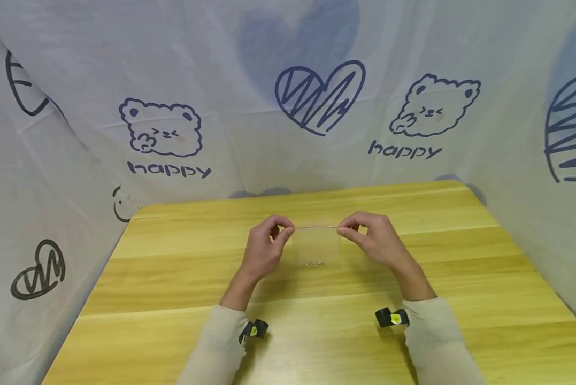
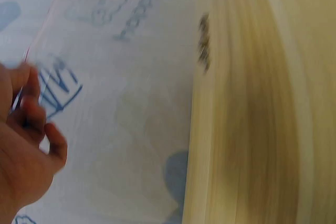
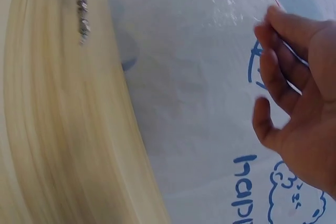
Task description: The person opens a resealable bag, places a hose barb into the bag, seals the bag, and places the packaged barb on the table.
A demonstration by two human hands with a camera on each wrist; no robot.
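A clear plastic zip bag [image 1: 316, 245] with a thin reddish line along its top edge hangs upright between the hands. The left hand [image 1: 262, 248] pinches its top left corner between thumb and index finger. At the top right corner, the right hand [image 1: 378, 241] pinches the bag in the same way. Several small metal pieces [image 1: 313, 263], like screws, lie in a row along the bag's bottom; they also show as dark metal pieces [image 2: 203, 43] in the left wrist view and shiny metal pieces [image 3: 83, 17] in the right wrist view.
Below the hands is a yellow wood-grain table [image 1: 172, 331]. A pale curtain [image 1: 249, 144] with bears, hearts and lettering hangs behind the table and along its sides. Small black wrist cameras sit at both sleeve cuffs.
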